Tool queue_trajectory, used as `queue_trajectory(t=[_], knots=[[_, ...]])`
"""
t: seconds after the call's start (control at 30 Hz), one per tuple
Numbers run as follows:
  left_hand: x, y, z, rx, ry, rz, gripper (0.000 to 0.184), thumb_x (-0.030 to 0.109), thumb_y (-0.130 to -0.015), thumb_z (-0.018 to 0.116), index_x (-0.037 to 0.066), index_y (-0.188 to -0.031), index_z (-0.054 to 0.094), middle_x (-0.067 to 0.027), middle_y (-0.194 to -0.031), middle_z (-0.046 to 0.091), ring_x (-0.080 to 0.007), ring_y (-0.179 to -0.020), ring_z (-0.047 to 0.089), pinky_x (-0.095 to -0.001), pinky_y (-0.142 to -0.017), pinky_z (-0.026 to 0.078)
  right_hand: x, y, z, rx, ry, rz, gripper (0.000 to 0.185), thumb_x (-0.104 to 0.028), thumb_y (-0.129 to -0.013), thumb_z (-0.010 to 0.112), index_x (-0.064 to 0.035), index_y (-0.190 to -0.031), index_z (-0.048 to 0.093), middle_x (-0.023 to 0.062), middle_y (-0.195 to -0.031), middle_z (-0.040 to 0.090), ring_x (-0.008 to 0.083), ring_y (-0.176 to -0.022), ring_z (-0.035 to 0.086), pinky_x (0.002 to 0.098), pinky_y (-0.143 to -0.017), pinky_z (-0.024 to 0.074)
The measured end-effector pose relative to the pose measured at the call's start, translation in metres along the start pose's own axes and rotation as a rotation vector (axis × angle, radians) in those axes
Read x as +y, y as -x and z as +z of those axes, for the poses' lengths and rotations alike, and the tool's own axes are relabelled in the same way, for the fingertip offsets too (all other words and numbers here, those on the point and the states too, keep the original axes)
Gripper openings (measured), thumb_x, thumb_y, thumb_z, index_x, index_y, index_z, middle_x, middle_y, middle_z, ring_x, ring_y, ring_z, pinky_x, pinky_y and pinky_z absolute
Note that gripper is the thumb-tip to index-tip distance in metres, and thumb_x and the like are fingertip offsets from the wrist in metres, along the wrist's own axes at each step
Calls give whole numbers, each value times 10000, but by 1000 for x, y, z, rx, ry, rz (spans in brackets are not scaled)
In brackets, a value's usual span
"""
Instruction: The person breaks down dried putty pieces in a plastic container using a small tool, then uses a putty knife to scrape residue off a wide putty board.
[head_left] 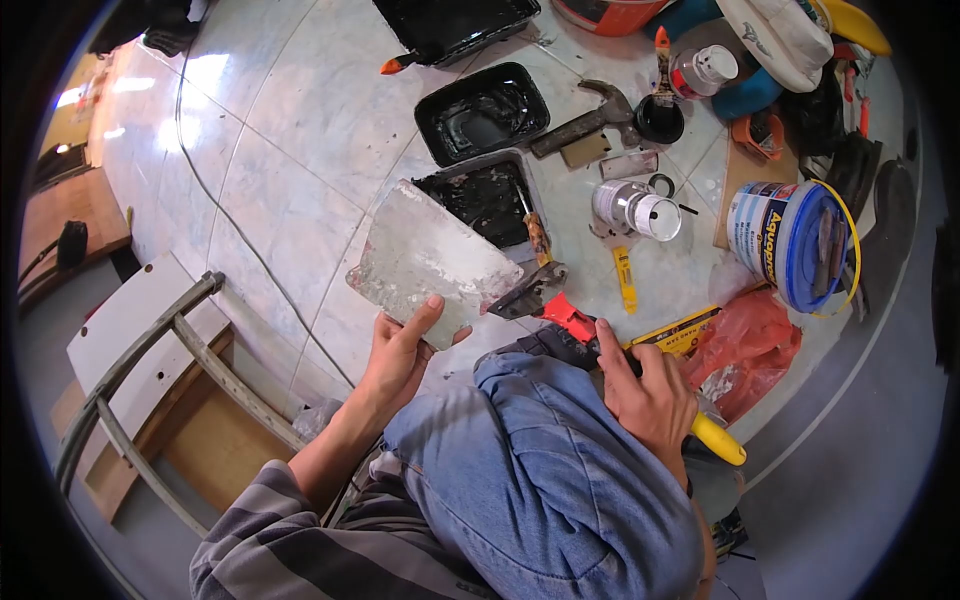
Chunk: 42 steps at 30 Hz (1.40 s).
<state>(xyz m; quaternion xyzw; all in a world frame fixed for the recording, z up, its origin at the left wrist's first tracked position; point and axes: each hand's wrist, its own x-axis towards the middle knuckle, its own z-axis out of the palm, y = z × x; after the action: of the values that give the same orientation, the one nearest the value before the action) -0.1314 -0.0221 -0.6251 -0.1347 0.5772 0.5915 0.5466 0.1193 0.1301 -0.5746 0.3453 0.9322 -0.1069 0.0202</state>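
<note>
Over blue denim knees (545,450), pinching flat grey plate (430,255) (left hand (402,345)), clasping red-handled metal scraper (567,317) (right hand (650,395)), likely scraping, next needing steadiness.

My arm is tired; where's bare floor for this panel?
Tiles are bare between the cable and middle tray, beyond the panel in the left hand, and left of the cable. It is crowded around the hammer, bottles and labelled bucket.

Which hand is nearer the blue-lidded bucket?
Right. The right hand, gripping the scraper, is below and left of the bucket in the picture. The left hand, holding the flat grey piece, is farther left.
</note>
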Motion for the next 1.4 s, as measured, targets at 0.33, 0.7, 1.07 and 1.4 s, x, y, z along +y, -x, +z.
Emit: queue_trajectory(t=[0.33,0.7,1.07,1.4], knots=[[-27,6,26,-35,-89,160,366,185,-1056,631,1,-1362,549,-124,-1303,656,-246,-1174,678,-447,-987,621,-7,-10,-7,-122,-171,274,452,-219,-949,705,-268,-1397,667,40,-765,597,264,-623,655,415,-547,513],[-56,-11,32,19,-795,769,187,39,-1062,571,-66,-1195,648,-161,-1054,737,-132,-1000,665,-291,-840,535,-8,-51,-53,-331,-318,274,372,-254,-1010,626,-164,-1369,647,161,-746,672,418,-685,667,541,-627,512],[-37,-6,21,38,-1088,889,224,-30,-992,622,-62,-1207,678,-220,-864,712,-239,-712,723,-331,-631,534,-13,-73,-60,-389,-215,145,361,-279,-1015,610,-114,-1332,661,135,-744,652,363,-658,677,483,-609,514],[-27,-12,1,89,-683,666,190,79,-1051,622,-60,-1162,690,-104,-1037,755,-149,-960,669,-292,-807,515,-20,-87,-64,-371,-54,114,379,-228,-1014,555,-92,-1354,653,120,-746,691,343,-672,697,471,-603,516]])
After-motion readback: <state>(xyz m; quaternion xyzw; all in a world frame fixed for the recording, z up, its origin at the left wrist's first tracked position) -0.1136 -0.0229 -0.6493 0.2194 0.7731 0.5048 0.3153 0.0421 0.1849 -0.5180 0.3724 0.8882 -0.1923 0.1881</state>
